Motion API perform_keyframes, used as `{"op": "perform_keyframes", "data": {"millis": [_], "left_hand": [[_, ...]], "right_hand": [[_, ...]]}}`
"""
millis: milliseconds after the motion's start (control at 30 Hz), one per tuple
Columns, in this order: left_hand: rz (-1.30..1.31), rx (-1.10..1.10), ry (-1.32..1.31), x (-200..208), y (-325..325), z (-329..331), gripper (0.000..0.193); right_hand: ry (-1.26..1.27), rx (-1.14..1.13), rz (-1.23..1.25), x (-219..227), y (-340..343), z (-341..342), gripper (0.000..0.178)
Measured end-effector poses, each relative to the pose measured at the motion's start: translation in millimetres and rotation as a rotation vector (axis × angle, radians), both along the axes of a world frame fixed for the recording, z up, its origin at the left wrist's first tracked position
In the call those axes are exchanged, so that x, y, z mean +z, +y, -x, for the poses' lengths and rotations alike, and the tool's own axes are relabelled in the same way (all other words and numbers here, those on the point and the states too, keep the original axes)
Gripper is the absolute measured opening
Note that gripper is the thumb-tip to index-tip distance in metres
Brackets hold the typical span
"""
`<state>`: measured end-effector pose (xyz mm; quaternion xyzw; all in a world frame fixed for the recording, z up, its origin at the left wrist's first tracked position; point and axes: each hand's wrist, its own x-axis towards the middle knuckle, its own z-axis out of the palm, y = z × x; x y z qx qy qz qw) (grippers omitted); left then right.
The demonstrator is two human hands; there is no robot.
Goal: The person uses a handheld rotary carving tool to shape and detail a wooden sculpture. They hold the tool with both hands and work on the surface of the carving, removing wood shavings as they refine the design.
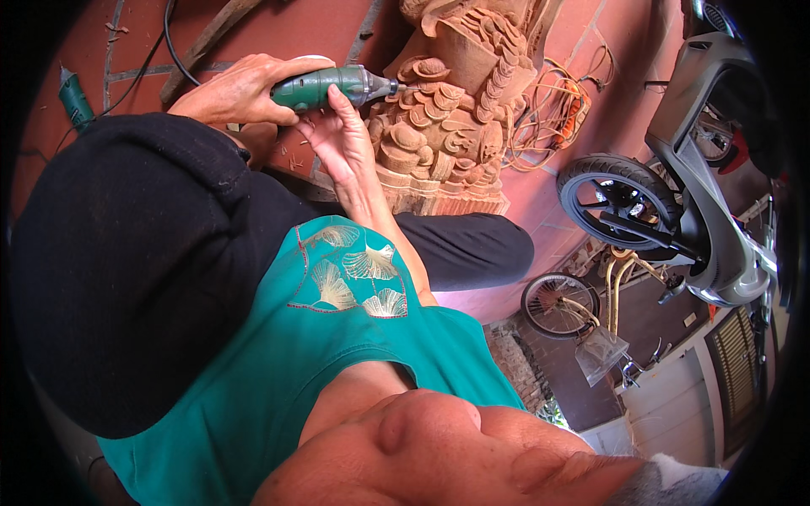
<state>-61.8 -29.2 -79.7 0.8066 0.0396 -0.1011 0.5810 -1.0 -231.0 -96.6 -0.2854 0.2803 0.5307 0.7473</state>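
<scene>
A green rotary tool [314, 88] with a grey nose lies nearly level between my hands. My left hand [240, 88] is closed round its rear end, with the index finger along the top. My right hand [344, 143] supports it from below, thumb pressed against the body near the nose. The thin bit [407, 88] points right and reaches the surface of a brown wood carving [447, 126]; whether it touches cannot be told. Coin-like discs, rounded lumps and scale-like rows are cut deep into the wood. The carving's upper part runs out of view.
Left on the red tiled floor [135, 38] is a second green tool [76, 99] with a dark cord. A wooden stick [207, 42] lies near my left hand. Beyond the carving are a tangled orange cord [540, 126], a motorbike [709, 169] and a bicycle [561, 305]. Wood shavings are scattered about.
</scene>
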Motion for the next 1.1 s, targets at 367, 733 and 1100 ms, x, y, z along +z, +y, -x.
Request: {"op": "perform_keyframes", "data": {"millis": [367,733,1100], "left_hand": [[0.016,0.012,-0.041,-12,1,2,0.079],[0.022,-0.003,-0.017,-14,3,-4,0.082],[0.013,0.019,-0.032,-14,1,3,0.081]], "right_hand": [[0.017,-0.003,-0.006,-6,3,0,0.039],[0.010,-0.017,0.014,-12,4,-5,0.039],[-0.013,0.010,-0.010,-5,4,-3,0.040]]}}
